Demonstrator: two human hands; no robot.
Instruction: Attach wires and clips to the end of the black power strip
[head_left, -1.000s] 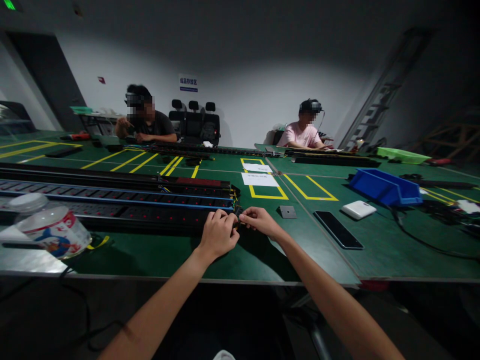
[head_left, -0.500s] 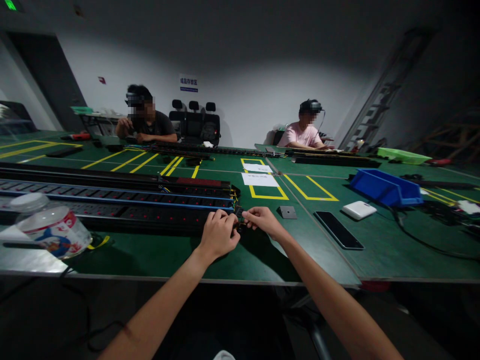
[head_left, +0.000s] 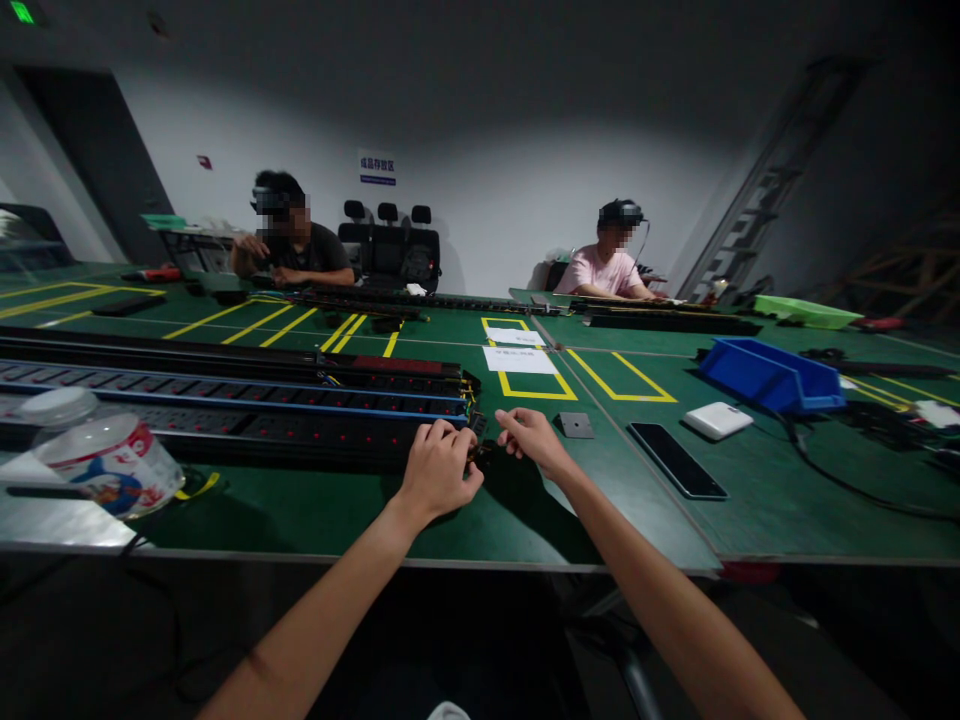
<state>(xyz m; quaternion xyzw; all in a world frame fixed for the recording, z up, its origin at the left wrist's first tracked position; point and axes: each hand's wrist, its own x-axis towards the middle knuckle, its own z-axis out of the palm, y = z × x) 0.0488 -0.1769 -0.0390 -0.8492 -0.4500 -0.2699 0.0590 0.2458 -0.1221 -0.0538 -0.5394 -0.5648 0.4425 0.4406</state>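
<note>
The nearest long black power strip (head_left: pixel 345 437), dotted with small red marks, lies lengthwise on the green table. My left hand (head_left: pixel 441 468) is closed over its right end, fingers curled on the edge and the thumb low in front. Wires and small parts (head_left: pixel 480 452) stick out at that end, partly covered by the fingers. Just to the right, my right hand (head_left: pixel 531 440) is pinched with thumb and forefinger together, a small gap from the end. Whatever it may hold is too small to make out. A small grey metal bracket (head_left: pixel 574 426) sits beyond it.
More long strips (head_left: pixel 225 355) lie behind. A plastic jar (head_left: pixel 112 465) rests at left. On the right are a phone (head_left: pixel 677 460), a white case (head_left: pixel 718 420), a blue bin (head_left: pixel 772 378) and a black cable (head_left: pixel 847 478). Two people (head_left: pixel 296 245) sit across the table.
My right hand has drawn back slightly to the right and up from the strip's wired end. My left hand stays in place on the strip.
</note>
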